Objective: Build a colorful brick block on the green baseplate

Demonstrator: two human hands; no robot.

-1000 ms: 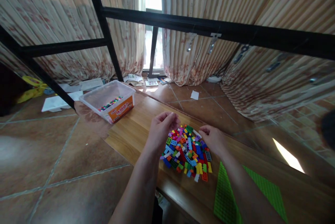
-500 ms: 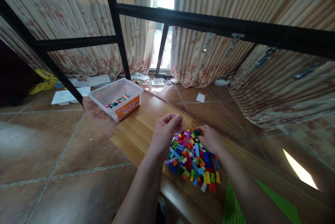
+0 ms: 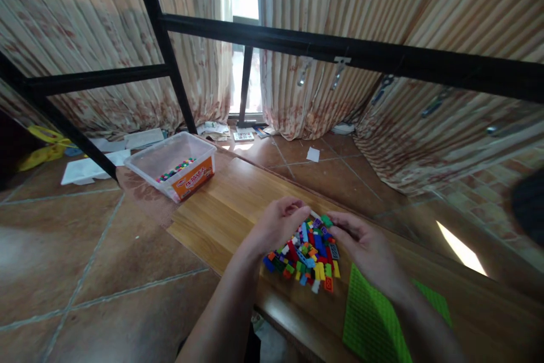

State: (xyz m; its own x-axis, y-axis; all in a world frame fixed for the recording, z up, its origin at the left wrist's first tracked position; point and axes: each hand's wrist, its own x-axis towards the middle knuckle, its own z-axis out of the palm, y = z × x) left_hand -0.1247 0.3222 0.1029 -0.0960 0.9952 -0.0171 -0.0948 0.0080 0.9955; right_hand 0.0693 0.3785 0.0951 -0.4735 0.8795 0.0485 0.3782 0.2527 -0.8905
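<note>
Head cam: R fingers (image 3: 347, 220) pinch green brick (image 3: 326, 220); L fingers (image 3: 300, 216) part-hidden, grip unclear.

Open tabletop (image 3: 238, 199) between bin (image 3: 193, 179) and bricks (image 3: 313, 254), both obstructing

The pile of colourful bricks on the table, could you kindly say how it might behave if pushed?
The pile would probably spread, since its bricks look loose. Each seems light, being small and plastic-looking. Boxy shapes suggest sliding across the table rather than rolling.
</note>
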